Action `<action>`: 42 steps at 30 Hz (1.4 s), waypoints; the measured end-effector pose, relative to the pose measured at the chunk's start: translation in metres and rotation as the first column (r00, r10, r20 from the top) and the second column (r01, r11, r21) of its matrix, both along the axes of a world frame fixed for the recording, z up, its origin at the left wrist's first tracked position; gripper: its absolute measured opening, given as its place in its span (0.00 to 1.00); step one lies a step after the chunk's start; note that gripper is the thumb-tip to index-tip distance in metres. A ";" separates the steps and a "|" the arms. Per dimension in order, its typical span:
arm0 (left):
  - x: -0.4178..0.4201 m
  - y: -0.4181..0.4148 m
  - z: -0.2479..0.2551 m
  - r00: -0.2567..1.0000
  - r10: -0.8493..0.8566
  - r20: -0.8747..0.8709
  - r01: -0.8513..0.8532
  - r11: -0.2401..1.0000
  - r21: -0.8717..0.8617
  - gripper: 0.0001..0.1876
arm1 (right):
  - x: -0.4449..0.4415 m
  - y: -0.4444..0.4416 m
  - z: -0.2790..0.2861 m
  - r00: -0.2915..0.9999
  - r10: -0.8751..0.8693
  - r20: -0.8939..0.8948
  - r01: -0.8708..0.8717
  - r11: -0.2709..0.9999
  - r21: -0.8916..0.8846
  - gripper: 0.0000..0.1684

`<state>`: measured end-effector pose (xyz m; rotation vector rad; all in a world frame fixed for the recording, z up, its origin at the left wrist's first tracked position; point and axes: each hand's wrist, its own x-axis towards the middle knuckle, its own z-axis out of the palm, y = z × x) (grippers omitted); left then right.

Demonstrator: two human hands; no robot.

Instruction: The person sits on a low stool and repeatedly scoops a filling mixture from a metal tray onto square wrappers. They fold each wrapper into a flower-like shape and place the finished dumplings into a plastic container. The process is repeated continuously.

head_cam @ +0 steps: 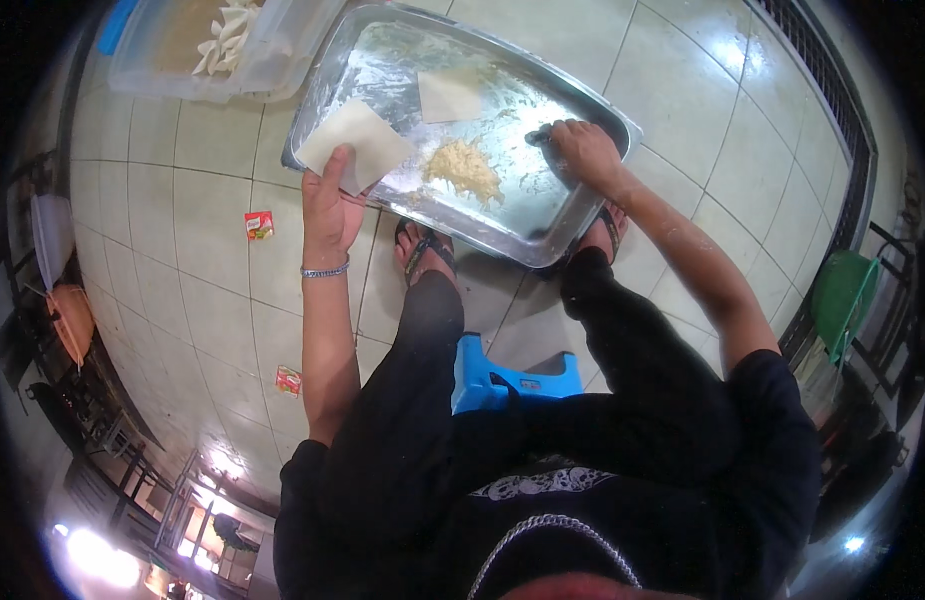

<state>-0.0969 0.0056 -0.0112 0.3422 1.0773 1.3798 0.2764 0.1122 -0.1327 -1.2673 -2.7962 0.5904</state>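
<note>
A square, pale dough wrapper [365, 139] lies on the fingers of my left hand [333, 206], pinned by the thumb over the left edge of a metal tray [507, 244]. Whether it is one sheet or a thin stack, I cannot tell. Another square wrapper [449, 96] rests flat on the tray's floor. A mound of beige, paste-like filling [464, 171] is spread near the middle. At the tray's right end, the fingers of my right hand [586, 154] curl around a small dark utensil [539, 135], mostly hidden by the hand.
Folded white dough pieces [228, 37] sit in a clear plastic container [169, 82] at upper left. Two small red packets, one higher [259, 225] and one lower [288, 381], lie on the tiled floor [214, 300]. A blue plastic stool [518, 386] is beneath me. My feet flank the tray's near edge.
</note>
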 end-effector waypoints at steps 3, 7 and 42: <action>-0.003 0.000 0.000 1.000 0.027 0.006 -0.027 1.000 -0.002 0.18 | -0.001 0.003 0.005 0.997 0.047 0.063 -0.048 0.999 0.005 0.11; -0.003 0.002 0.000 0.998 0.058 0.008 -0.058 0.998 -0.014 0.18 | 0.000 0.002 0.009 0.981 0.149 -0.125 -0.131 0.981 0.145 0.13; 0.067 -0.005 -0.008 0.911 -0.159 0.381 0.239 0.956 -0.171 0.22 | -0.069 -0.039 0.111 0.825 -0.245 -0.509 -0.164 0.759 -0.631 0.12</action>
